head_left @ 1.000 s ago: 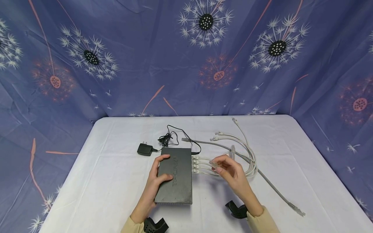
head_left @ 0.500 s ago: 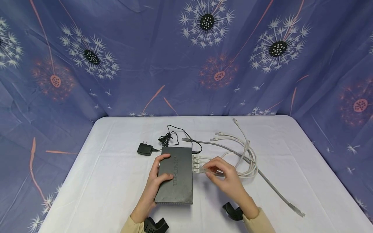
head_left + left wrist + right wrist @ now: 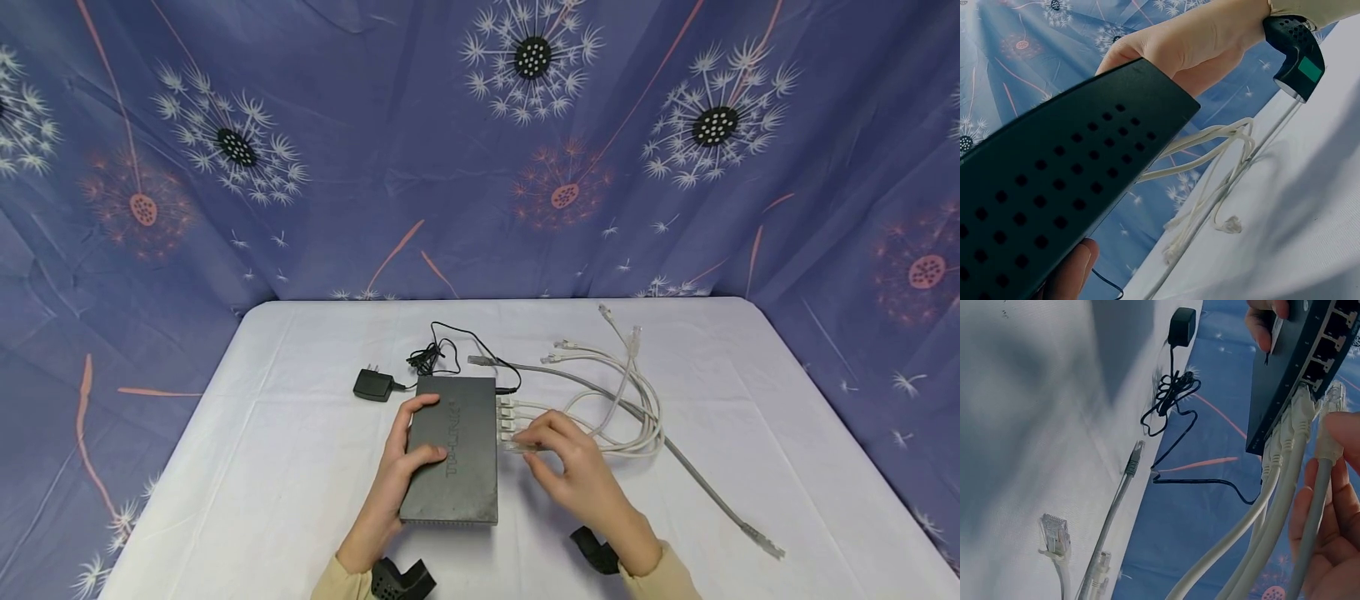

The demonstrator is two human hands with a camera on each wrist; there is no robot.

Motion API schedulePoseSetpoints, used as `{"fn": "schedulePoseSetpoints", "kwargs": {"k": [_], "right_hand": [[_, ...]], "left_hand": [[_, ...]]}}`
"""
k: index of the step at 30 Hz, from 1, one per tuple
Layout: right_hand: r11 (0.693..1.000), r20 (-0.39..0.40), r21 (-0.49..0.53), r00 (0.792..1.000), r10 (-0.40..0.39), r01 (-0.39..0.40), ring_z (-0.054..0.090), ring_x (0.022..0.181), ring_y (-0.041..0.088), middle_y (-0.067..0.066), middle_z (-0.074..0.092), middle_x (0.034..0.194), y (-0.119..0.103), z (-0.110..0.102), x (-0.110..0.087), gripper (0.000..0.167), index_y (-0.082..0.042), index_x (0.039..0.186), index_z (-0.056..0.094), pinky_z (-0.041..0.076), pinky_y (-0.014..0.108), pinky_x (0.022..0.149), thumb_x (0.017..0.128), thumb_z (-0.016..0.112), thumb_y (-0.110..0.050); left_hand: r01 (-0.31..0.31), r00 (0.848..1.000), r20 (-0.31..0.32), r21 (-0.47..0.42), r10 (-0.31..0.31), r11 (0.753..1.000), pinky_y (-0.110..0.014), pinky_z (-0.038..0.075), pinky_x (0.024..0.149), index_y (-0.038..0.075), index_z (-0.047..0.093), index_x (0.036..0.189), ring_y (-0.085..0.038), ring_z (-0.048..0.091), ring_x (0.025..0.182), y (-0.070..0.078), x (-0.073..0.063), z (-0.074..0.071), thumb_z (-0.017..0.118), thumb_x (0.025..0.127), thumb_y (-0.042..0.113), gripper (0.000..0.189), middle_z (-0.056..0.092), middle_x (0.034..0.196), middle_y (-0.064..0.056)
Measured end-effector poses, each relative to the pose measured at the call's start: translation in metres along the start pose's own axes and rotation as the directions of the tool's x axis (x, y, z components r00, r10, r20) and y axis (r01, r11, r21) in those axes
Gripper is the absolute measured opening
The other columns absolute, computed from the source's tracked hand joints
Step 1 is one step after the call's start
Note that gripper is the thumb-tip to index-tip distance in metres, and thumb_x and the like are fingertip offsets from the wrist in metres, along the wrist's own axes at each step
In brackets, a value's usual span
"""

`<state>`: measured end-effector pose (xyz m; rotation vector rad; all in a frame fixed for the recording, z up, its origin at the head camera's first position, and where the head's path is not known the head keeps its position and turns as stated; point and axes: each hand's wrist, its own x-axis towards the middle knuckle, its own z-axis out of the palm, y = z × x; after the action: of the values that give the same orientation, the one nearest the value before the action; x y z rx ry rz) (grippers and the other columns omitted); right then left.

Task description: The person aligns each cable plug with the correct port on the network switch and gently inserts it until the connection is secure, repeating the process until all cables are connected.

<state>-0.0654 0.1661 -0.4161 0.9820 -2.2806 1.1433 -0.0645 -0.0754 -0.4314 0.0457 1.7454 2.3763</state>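
My left hand grips a dark TP-Link network switch by its left side, thumb on top. Several white Ethernet cables are plugged side by side into its right edge. My right hand pinches one more Ethernet cable by its clear plug. That plug sits just beside the row of plugged-in cables, close to the switch's port face, where several ports are bare. In the right wrist view the plug appears outside the ports. The left wrist view shows the vented side of the switch.
A black power adapter and its bundled cord lie behind the switch, the cord running to its back right corner. White cables coil to the right. A loose grey cable crosses the white table diagonally.
My right hand has moved left with the pinched plug, up to the switch's port side. The cable's other end has swung toward the back of the table. My left hand keeps its hold.
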Motion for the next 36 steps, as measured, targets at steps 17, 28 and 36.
{"fn": "schedulePoseSetpoints", "kwargs": {"k": [17,28,36], "right_hand": [[0.999,-0.004,-0.007,0.999,-0.032,0.032,0.059,0.088,0.015,-0.001,0.061,0.098,-0.0027,0.0048,0.0008,0.040,-0.008,0.100,0.066,0.048,0.019,0.076,0.069,0.073,0.017],[0.997,0.006,-0.054,0.998,-0.056,0.056,0.057,0.087,0.014,-0.002,0.061,0.096,-0.0023,0.0049,0.0029,0.035,-0.010,0.096,0.068,0.042,0.017,0.078,0.070,0.073,0.013],[0.997,-0.002,-0.046,0.998,-0.062,0.062,0.057,0.087,0.016,0.000,0.061,0.095,-0.0031,0.0077,0.0039,0.036,-0.010,0.096,0.069,0.041,0.016,0.079,0.069,0.074,0.014]], "left_hand": [[-0.008,1.000,-0.023,0.052,0.009,0.999,-0.041,0.043,0.076,0.019,0.043,0.138,-0.029,0.045,0.103,0.0002,-0.0001,0.0025,0.058,0.078,0.002,0.064,0.042,0.126,-0.017],[-0.006,1.000,-0.023,0.061,0.008,0.998,-0.040,0.043,0.074,0.019,0.043,0.137,-0.029,0.045,0.101,0.0006,0.0002,0.0030,0.058,0.077,0.001,0.064,0.042,0.124,-0.017],[-0.009,1.000,-0.010,0.042,0.010,0.999,-0.040,0.041,0.078,0.018,0.042,0.138,-0.029,0.044,0.104,0.0007,0.0005,0.0039,0.057,0.078,0.000,0.064,0.041,0.126,-0.017]]}}
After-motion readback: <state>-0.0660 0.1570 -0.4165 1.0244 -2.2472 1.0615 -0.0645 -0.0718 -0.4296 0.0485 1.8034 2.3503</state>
